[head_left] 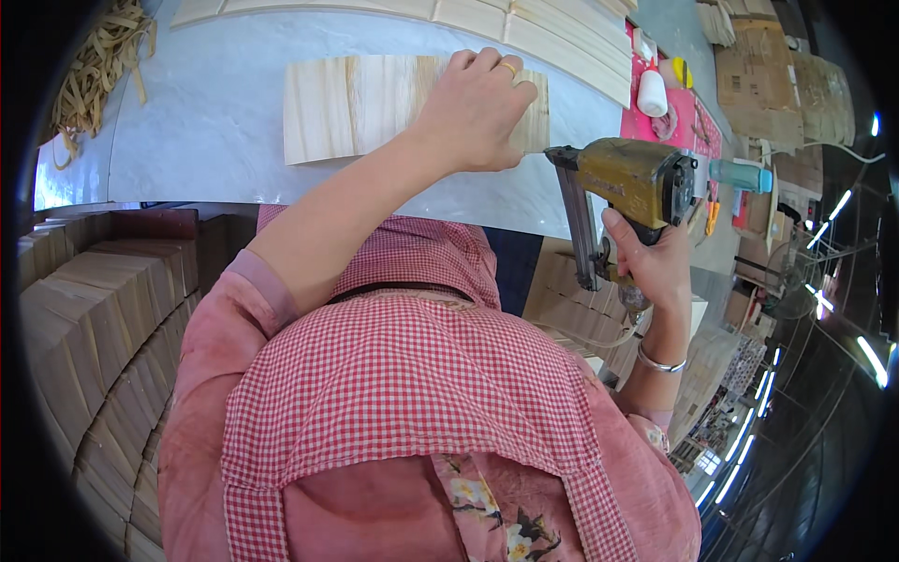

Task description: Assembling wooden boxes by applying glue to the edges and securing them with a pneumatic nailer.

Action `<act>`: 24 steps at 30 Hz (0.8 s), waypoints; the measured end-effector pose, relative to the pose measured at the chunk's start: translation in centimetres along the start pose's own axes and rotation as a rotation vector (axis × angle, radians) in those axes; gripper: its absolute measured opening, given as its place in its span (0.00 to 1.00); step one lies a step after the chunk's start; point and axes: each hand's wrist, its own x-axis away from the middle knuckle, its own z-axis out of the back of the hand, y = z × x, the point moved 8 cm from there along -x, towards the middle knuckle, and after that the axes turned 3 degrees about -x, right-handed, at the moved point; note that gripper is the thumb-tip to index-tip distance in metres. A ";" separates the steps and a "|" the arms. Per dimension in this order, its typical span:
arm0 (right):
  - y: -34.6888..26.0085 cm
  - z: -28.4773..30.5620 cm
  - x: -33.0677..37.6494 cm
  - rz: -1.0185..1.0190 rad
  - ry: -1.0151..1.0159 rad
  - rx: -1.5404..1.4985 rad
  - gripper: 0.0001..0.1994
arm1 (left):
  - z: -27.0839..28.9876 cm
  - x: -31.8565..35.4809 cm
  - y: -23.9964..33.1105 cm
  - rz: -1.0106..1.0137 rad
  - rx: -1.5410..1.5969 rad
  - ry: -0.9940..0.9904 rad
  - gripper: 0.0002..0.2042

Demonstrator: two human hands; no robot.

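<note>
A pale wooden board (pixel 323 110) with brown grain streaks lies on the light marbled tabletop (pixel 206 112), close to its near edge. My left hand (pixel 479 110) reaches across the board's right part, its fingers curled over it and gripping it. In my right hand (pixel 655 258) is a nail gun (pixel 618 178) with a gold-coloured body and a dark slanted magazine, held by its handle. The gun's nose points left at the board's right end, close beside the left hand. Whether the nose touches the wood, I cannot tell.
More pale boards (pixel 524 36) lie along the table's far side. At the right are a white squeeze bottle (pixel 653 94) and a teal bottle (pixel 740 175). Tan strips (pixel 98 75) are heaped at far left. Stacked wooden pieces (pixel 84 309) stand below left. An air hose (pixel 599 343) trails under the gun.
</note>
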 end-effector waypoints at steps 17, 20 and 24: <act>-0.6 0.2 0.9 -0.012 0.036 0.039 0.10 | 5.0 2.5 -2.1 0.004 -0.069 -0.099 0.29; 0.3 0.4 1.9 -0.005 0.046 0.014 0.10 | 11.3 6.9 -7.0 0.067 -0.148 -0.227 0.28; -0.2 -0.2 2.1 0.035 0.013 0.034 0.09 | 13.4 10.4 -10.8 0.105 -0.089 -0.224 0.28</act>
